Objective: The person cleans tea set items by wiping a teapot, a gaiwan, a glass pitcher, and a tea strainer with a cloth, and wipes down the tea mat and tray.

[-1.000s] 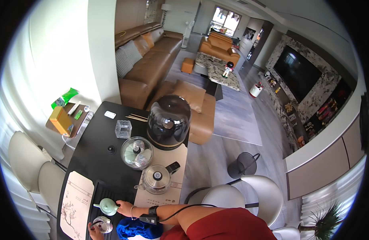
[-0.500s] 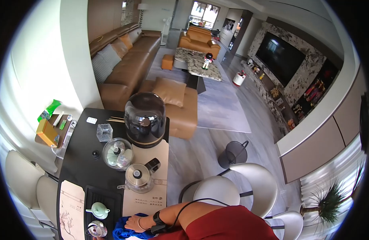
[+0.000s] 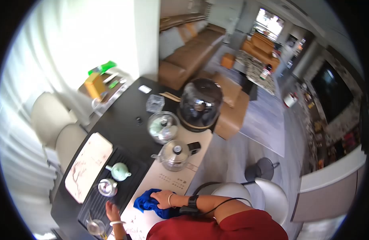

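Observation:
My right hand (image 3: pixel 162 199) grips a crumpled blue cloth (image 3: pixel 148 202) that lies on the beige table runner (image 3: pixel 170 182). My left hand (image 3: pixel 111 211), a little blurred, is over the near edge of the dark slatted tea tray (image 3: pixel 90 206). Its fingers point away from me and appear to hold nothing. Just beyond it on the tray is a small shiny lidded pot (image 3: pixel 107 187), with a pale green teapot (image 3: pixel 119 171) behind. A clear glass vessel (image 3: pixel 95 227) stands to the left of my left wrist.
Farther up the table are a glass kettle (image 3: pixel 174 156), a lidded glass bowl (image 3: pixel 163 127), a square glass dish (image 3: pixel 155 103) and a dark domed container (image 3: pixel 201 103). White chairs (image 3: pixel 272 200) stand on the right, with a mesh bin (image 3: pixel 260 170) beyond.
The view has swung left and down, bringing more of the tea tray into sight. My left hand has come into fuller view beside the tray. My right hand stays on the cloth.

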`<state>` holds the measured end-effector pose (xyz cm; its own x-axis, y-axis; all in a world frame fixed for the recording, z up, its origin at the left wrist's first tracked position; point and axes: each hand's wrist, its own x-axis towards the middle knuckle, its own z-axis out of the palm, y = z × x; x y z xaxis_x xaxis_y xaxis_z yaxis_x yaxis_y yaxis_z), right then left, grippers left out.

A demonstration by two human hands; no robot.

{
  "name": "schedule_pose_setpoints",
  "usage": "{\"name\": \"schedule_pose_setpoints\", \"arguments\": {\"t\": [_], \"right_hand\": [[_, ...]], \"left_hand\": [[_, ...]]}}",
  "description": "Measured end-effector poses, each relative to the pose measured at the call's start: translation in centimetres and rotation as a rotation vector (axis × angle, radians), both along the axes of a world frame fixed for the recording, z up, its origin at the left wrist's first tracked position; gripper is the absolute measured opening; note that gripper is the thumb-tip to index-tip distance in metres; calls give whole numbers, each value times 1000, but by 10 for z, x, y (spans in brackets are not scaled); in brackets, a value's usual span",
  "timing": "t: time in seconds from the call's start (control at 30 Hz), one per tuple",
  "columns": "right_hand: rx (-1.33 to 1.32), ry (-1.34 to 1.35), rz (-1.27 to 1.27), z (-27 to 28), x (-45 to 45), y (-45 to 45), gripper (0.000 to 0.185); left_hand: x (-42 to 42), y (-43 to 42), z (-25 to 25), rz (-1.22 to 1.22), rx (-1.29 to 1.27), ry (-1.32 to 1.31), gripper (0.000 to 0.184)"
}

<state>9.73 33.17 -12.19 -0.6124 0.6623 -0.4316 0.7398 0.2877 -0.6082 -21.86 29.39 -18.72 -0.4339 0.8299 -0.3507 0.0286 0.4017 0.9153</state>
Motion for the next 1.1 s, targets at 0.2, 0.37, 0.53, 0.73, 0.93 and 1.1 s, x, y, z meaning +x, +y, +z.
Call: {"name": "schedule_pose_setpoints", "arguments": {"t": [0.2, 0.37, 0.53, 0.73, 0.93, 1.1], "right_hand": [[34, -142, 168, 11, -14, 6, 61], [93, -152, 424, 4, -54, 1, 50], [117, 127, 487, -25, -73, -3, 31], [311, 61, 183, 9, -16, 61, 34], [419, -86, 197, -19, -24, 43, 40], [365, 4, 402, -17, -63, 20, 35]], "left_hand": [[39, -62, 15, -85, -38, 141, 38], [54, -99, 31, -17, -118, 149, 39], [50, -119, 24, -110, -86, 462, 34], [28, -159, 24, 226, -221, 213, 37], [-21, -187, 27, 674, -209, 255, 23], [-32, -160, 59, 830, -74, 121, 29]]}}
